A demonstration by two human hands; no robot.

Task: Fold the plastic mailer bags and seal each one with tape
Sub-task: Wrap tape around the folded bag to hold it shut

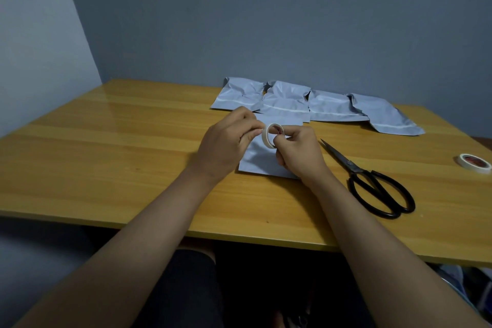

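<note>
A small white tape roll (269, 136) is held above a folded grey mailer bag (259, 161) lying flat in the middle of the wooden table (119, 146). My right hand (298, 153) grips the roll with fingers through its core. My left hand (229, 141) pinches the roll's outer edge at the top left, at the tape end. Several more grey mailer bags (314, 104) lie in a row behind, near the wall.
Black scissors (372, 181) lie shut to the right of my right hand, blades pointing toward the bag. A second white tape roll (474, 163) lies flat near the table's right edge. The grey wall stands close behind the bags.
</note>
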